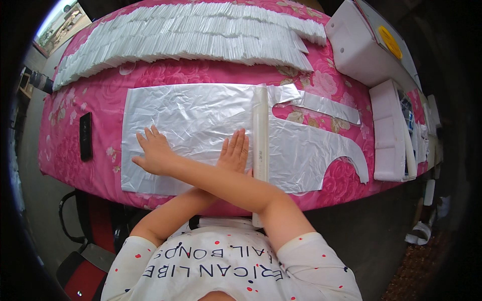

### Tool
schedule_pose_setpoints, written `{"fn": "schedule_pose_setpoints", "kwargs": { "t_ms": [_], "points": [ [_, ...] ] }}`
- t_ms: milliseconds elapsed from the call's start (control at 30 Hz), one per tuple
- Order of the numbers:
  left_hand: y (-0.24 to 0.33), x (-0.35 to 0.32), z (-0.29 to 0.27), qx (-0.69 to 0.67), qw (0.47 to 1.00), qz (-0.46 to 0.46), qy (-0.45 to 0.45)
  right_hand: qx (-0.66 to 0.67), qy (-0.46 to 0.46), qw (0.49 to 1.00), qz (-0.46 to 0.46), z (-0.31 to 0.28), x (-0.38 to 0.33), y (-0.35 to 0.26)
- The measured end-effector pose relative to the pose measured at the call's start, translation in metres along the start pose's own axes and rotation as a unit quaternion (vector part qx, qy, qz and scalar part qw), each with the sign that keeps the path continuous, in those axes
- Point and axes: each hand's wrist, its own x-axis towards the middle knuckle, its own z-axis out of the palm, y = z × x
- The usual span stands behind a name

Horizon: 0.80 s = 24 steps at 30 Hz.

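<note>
A thin translucent plastic apron [296, 145] lies flat on the table, its curved cut-outs and straps toward the right. Across its middle, from far to near, rests a long pale bar [260, 135] that looks wrapped in clear film. My forearms are crossed, the right one over the left. My right hand [155, 152] lies on the left part of the sheet with its fingers spread. Flat on the plastic just left of the bar is my left hand [234, 152], fingers stretched out and partly together. Neither hand holds anything.
Long rows of folded white plastic pieces [191, 35] line the table's far side. A black phone-like object [86, 136] lies at left. On the right are a white foam box [354, 50] and a foam tray [386, 135]. Red-and-black chairs [98, 220] stand at near left.
</note>
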Motion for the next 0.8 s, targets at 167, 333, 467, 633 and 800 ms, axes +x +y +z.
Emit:
{"fn": "schedule_pose_setpoints", "kwargs": {
  "t_ms": [167,333,467,633,800],
  "points": [
    [-0.042,0.014,-0.02,-0.183,0.98,0.0,0.077,0.028,0.142,0.978,-0.148,-0.095,-0.092,0.026],
    [-0.033,0.085,-0.03,-0.531,0.821,-0.208,0.041,-0.113,0.196,0.972,-0.063,-0.163,-0.192,0.08],
    [-0.041,0.111,-0.019,-0.676,0.653,-0.343,-0.002,-0.17,0.112,0.979,-0.029,-0.171,-0.226,0.106],
    [-0.041,0.119,-0.029,-0.644,0.665,-0.376,-0.034,-0.264,0.018,0.962,-0.063,-0.177,-0.227,0.116],
    [-0.053,0.09,-0.061,-0.586,0.74,-0.324,0.067,-0.299,-0.017,0.948,-0.104,-0.152,-0.195,0.109]
  ]
}}
